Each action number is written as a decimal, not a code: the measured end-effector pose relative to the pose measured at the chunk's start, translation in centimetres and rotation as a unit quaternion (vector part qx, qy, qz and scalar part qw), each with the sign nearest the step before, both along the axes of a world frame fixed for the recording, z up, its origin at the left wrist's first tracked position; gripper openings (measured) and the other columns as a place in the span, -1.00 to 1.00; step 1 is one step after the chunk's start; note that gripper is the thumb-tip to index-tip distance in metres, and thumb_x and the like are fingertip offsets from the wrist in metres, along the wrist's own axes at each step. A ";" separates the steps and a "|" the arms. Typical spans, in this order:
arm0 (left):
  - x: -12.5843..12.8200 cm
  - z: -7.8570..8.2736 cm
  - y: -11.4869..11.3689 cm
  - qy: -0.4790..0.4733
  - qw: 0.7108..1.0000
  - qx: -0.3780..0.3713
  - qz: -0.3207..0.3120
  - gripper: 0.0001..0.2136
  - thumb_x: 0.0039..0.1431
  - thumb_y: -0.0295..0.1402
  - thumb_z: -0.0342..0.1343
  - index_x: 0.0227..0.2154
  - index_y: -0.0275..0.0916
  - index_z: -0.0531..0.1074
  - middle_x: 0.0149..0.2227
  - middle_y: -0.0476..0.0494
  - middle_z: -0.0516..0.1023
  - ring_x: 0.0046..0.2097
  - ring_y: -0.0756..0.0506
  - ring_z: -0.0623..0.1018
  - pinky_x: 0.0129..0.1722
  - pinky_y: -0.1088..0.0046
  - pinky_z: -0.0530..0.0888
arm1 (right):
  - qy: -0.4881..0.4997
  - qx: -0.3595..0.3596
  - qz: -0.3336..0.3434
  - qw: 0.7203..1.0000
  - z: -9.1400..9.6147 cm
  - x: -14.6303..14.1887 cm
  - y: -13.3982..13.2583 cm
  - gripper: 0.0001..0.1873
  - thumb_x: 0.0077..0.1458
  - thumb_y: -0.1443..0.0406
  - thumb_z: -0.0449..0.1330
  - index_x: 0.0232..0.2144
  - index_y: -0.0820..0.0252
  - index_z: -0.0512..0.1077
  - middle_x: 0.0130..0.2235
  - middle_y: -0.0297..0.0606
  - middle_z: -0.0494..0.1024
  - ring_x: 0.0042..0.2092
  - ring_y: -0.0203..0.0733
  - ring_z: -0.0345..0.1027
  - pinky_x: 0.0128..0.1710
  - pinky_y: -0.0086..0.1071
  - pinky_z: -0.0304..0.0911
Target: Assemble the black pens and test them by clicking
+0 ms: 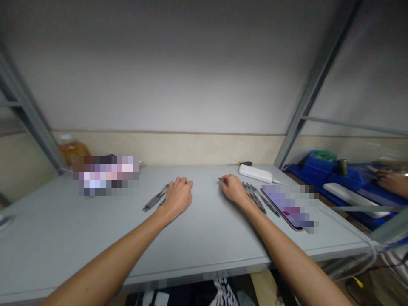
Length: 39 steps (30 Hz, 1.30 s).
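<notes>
Palm down on the grey table, my left hand (179,196) lies beside a small bunch of grey and black pens (153,201) and partly covers their far ends. Its fingers are stretched forward and slightly apart, and no object shows in them. My right hand (232,188) is closed, with the thin dark tip of a pen (219,180) sticking out on its left side; the rest of that pen is hidden in the fingers. Just right of this hand, several more grey pens (256,199) lie roughly side by side, partly behind the wrist.
A phone (280,206), partly blurred out, lies right of the pens. Behind it are a white power strip (255,173) and a screwdriver (245,163). A bottle (73,151) and a pixelated item (108,174) stand back left. Blue bins (318,163) and another person's hand (393,182) are at far right.
</notes>
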<state>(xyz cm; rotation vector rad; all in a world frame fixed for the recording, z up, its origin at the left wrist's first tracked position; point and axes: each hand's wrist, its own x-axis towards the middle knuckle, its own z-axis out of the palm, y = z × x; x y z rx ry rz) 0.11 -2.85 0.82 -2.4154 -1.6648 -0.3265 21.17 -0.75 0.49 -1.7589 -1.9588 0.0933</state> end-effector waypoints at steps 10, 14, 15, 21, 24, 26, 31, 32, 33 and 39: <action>0.0 0.1 -0.1 -0.018 0.999 -0.026 -0.014 -0.81 0.14 -0.40 -0.12 -0.27 -0.23 0.38 -0.18 -0.23 0.41 -0.07 -0.22 0.32 -0.16 0.21 0.29 | -0.068 -0.050 -0.065 0.994 0.1 1.2 0.0 -0.59 0.00 0.43 0.06 -0.03 0.27 0.32 -0.19 -0.08 0.48 -0.14 -0.15 0.34 -0.18 -0.40 0.13; 0.0 0.0 0.0 -0.023 0.999 -0.027 -0.015 -0.82 0.14 -0.41 -0.11 -0.27 -0.23 0.38 -0.18 -0.24 0.41 -0.07 -0.21 0.33 -0.16 0.21 0.29 | -0.075 -0.066 -0.081 0.992 0.1 1.6 0.3 -0.68 0.02 0.41 0.05 -0.13 0.26 0.39 -0.18 -0.06 0.47 -0.16 -0.14 0.35 -0.19 -0.38 0.15; 0.0 -0.1 0.0 -0.022 0.999 -0.025 -0.016 -0.82 0.14 -0.41 -0.11 -0.27 -0.23 0.38 -0.18 -0.23 0.41 -0.08 -0.21 0.33 -0.16 0.21 0.29 | -0.078 -0.071 -0.085 0.991 0.1 1.6 0.3 -0.70 0.03 0.41 0.05 -0.15 0.27 0.41 -0.18 -0.05 0.47 -0.16 -0.13 0.35 -0.19 -0.38 0.16; 0.0 -0.3 0.1 -0.017 0.999 -0.021 -0.020 -0.82 0.14 -0.42 -0.12 -0.28 -0.22 0.37 -0.19 -0.22 0.42 -0.08 -0.22 0.34 -0.18 0.22 0.30 | -0.128 -0.075 -0.112 0.982 0.6 1.7 -0.2 -0.71 0.05 0.38 0.04 -0.18 0.29 0.46 -0.12 0.02 0.45 -0.05 -0.02 0.27 -0.16 -0.31 0.19; 0.0 -0.3 0.1 -0.015 1.000 -0.018 -0.020 -0.82 0.14 -0.42 -0.12 -0.28 -0.23 0.37 -0.19 -0.22 0.42 -0.08 -0.22 0.34 -0.18 0.22 0.30 | -0.142 -0.071 -0.112 0.981 1.0 1.6 -0.5 -0.70 0.05 0.32 0.06 -0.19 0.28 0.47 -0.11 0.03 0.44 -0.01 0.03 0.22 -0.17 -0.27 0.20; 0.0 -0.3 0.1 -0.016 1.000 -0.015 -0.021 -0.82 0.14 -0.42 -0.12 -0.28 -0.23 0.37 -0.19 -0.22 0.42 -0.09 -0.21 0.34 -0.18 0.22 0.30 | -0.147 -0.076 -0.107 0.980 1.2 1.5 -0.7 -0.71 0.03 0.30 0.08 -0.20 0.28 0.48 -0.13 0.02 0.45 -0.02 0.04 0.22 -0.17 -0.27 0.21; 0.1 -0.2 0.0 -0.017 0.999 -0.020 -0.022 -0.82 0.15 -0.42 -0.12 -0.28 -0.22 0.38 -0.19 -0.22 0.42 -0.09 -0.21 0.34 -0.17 0.23 0.30 | -0.158 -0.095 -0.115 0.976 1.4 1.3 -0.8 -0.70 0.03 0.38 0.05 -0.19 0.30 0.47 -0.18 0.06 0.47 -0.04 0.06 0.24 -0.20 -0.23 0.20; 0.1 -0.2 -0.1 -0.017 0.999 -0.021 -0.022 -0.82 0.15 -0.42 -0.12 -0.28 -0.22 0.38 -0.19 -0.22 0.42 -0.09 -0.21 0.34 -0.17 0.23 0.30 | -0.161 -0.094 -0.116 0.976 1.4 1.4 -0.8 -0.70 0.03 0.39 0.04 -0.19 0.30 0.47 -0.17 0.07 0.47 -0.03 0.07 0.22 -0.19 -0.21 0.20; 0.1 -0.1 -0.1 -0.018 0.999 -0.022 -0.022 -0.81 0.15 -0.42 -0.13 -0.28 -0.22 0.38 -0.19 -0.22 0.42 -0.08 -0.21 0.34 -0.17 0.23 0.29 | -0.163 -0.091 -0.118 0.975 1.5 1.4 -0.8 -0.70 0.03 0.40 0.04 -0.19 0.30 0.47 -0.16 0.07 0.46 -0.01 0.09 0.19 -0.18 -0.19 0.19; 0.1 0.0 -0.2 -0.021 0.999 -0.029 -0.016 -0.80 0.14 -0.42 -0.12 -0.27 -0.21 0.39 -0.18 -0.23 0.42 -0.08 -0.21 0.34 -0.16 0.22 0.30 | -0.162 -0.094 -0.145 0.972 1.9 1.7 -1.1 -0.70 0.06 0.38 0.02 -0.19 0.25 0.47 -0.04 0.05 0.37 0.03 0.12 0.13 -0.12 -0.12 0.14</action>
